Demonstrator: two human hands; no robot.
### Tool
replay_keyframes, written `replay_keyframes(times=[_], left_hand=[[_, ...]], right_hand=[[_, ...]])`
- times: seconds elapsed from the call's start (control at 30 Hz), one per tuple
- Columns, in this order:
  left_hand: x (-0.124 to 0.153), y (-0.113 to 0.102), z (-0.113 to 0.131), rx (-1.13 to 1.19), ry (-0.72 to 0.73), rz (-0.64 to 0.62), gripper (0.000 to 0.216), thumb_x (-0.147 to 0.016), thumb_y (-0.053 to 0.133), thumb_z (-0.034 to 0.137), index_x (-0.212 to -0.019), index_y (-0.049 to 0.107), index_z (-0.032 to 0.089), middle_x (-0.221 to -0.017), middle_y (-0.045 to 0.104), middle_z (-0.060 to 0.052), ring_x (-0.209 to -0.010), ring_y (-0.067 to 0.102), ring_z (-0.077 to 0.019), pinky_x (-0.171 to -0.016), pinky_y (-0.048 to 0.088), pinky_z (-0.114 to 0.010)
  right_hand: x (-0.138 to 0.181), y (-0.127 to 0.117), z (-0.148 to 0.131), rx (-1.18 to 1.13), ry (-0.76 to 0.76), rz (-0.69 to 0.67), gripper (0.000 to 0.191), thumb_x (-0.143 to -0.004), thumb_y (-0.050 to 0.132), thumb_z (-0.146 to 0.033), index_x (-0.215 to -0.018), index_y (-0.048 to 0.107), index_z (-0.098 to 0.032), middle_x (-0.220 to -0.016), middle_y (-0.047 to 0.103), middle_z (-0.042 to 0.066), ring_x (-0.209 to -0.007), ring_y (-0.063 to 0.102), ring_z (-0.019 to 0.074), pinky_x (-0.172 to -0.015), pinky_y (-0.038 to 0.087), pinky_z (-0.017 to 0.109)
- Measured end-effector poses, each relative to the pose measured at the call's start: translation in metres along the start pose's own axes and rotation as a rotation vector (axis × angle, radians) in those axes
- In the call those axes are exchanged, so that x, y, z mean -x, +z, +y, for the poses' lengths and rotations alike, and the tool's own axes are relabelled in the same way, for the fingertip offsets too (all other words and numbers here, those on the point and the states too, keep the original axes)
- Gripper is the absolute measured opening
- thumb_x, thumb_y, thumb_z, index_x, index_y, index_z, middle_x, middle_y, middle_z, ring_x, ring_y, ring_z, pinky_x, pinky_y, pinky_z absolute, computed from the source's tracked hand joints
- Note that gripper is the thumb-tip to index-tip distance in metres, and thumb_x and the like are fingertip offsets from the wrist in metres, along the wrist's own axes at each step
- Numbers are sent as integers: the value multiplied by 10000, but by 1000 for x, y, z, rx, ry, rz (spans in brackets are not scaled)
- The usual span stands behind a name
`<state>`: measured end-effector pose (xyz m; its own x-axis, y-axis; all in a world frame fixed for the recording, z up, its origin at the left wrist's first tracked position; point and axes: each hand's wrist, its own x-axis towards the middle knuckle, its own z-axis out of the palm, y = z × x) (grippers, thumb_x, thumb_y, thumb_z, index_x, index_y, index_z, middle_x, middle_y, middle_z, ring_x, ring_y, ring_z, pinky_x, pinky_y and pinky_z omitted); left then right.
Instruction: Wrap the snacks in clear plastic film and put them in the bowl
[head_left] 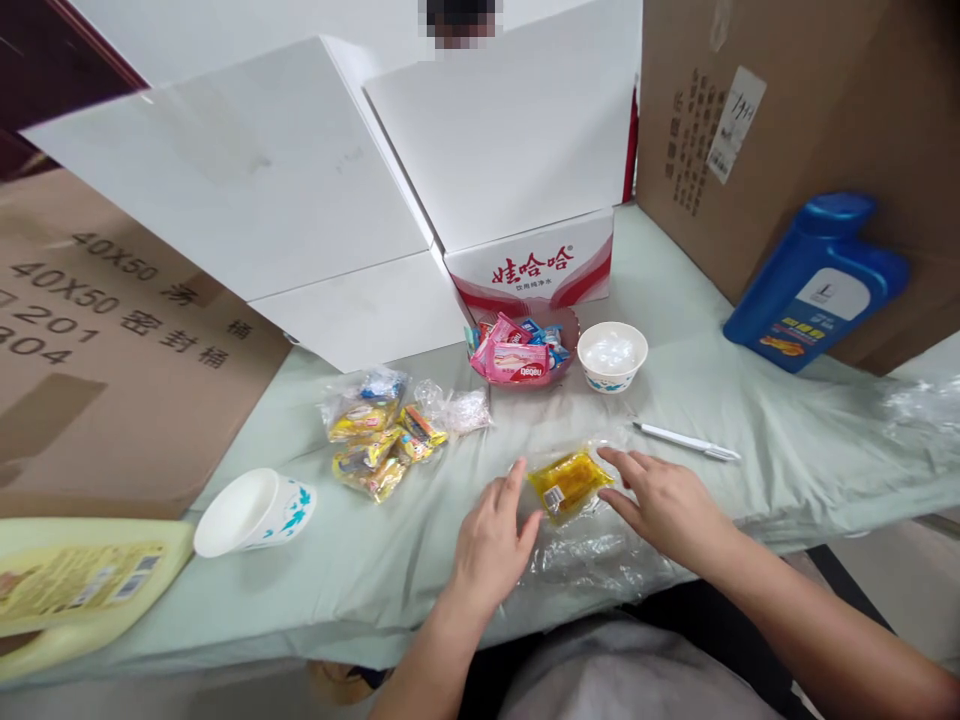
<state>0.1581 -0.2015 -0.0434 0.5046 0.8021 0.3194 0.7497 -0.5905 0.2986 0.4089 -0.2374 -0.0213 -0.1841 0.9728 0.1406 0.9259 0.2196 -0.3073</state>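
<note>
A small yellow snack packet (568,483) lies inside a clear plastic bag (592,550) on the pale green table cover (750,420). My left hand (491,540) rests flat to the left of the packet, fingers stretched out, thumb touching the bag's edge. My right hand (660,505) lies open on the packet's right side, fingertips touching the plastic beside it. Neither hand grips anything.
A pile of yellow wrapped snacks (375,440) in clear bags lies at left. A tipped paper cup (251,512), a pink dish of snacks (521,355), a white bowl (613,355), a pen (686,441), a blue jug (814,285), a yellow jug (75,590) and cardboard boxes (480,170) surround the table.
</note>
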Motion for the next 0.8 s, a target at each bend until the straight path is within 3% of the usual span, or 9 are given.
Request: replay_keyframes(times=[0.1, 0.17, 0.23, 0.33, 0.5, 0.63, 0.73, 0.8], left_hand=[[-14, 7, 10, 119, 115, -55, 658, -839, 640, 225, -1436, 366, 260, -1243, 612, -107, -1138, 599, -273, -950, 519, -451], [-19, 15, 11, 158, 159, -109, 660, -792, 695, 235, -1395, 427, 266, -1328, 565, -116, -1213, 553, -302, -991, 496, -511], [-22, 21, 6, 192, 140, -109, 595, -792, 683, 210, -1350, 486, 269, -1339, 562, -115, -1222, 550, -305, -1000, 491, -529], [-27, 18, -10, 336, 57, -49, 434, -848, 577, 144, -1267, 558, 256, -1236, 636, -90, -1144, 610, -248, -991, 511, -456], [-64, -18, -33, 520, -79, 190, 356, -906, 570, 280, -1253, 556, 203, -1181, 658, -97, -1047, 660, -211, -884, 557, -335], [-132, -35, -45, 319, 62, 374, 458, -883, 632, 372, -1295, 531, 198, -1350, 551, -120, -1284, 510, -259, -1101, 403, -433], [-181, -27, -52, 236, 108, 359, 624, -847, 674, 412, -1379, 445, 181, -1498, 387, -162, -1401, 366, -301, -1153, 319, -485], [-196, -18, -49, 203, 147, 306, 628, -817, 705, 384, -1351, 474, 145, -1527, 331, -184, -1442, 273, -348, -1160, 280, -537]], right_hand=[[-11, 16, 5, -153, -177, 82, 580, -900, 596, -363, -1423, 424, -180, -1212, 651, 144, -1117, 602, 282, -913, 508, 443], [-17, 31, 12, -177, -240, 93, 772, -862, 632, -475, -1497, 310, -175, -1384, 539, 175, -1312, 454, 316, -1025, 432, 513], [-20, 47, 19, -133, -246, 87, 959, -815, 626, -608, -1537, 206, -137, -1464, 450, 208, -1403, 329, 349, -1071, 367, 569], [-19, 62, 28, -61, -218, 75, 1070, -804, 586, -678, -1549, 110, -75, -1481, 413, 246, -1425, 291, 358, -1095, 326, 587], [-18, 65, 29, -39, -182, 67, 993, -834, 541, -688, -1531, 196, -70, -1473, 432, 238, -1413, 327, 346, -1123, 312, 553], [-19, 62, 27, -33, -182, 48, 867, -863, 540, -647, -1502, 302, -110, -1486, 436, 193, -1419, 323, 329, -1139, 294, 532], [-20, 60, 26, -26, -174, 27, 796, -887, 539, -599, -1482, 347, -107, -1495, 433, 172, -1424, 314, 316, -1147, 283, 520], [-20, 59, 24, -11, -166, -1, 778, -892, 536, -586, -1470, 370, -92, -1501, 425, 168, -1426, 309, 313, -1153, 271, 512]])
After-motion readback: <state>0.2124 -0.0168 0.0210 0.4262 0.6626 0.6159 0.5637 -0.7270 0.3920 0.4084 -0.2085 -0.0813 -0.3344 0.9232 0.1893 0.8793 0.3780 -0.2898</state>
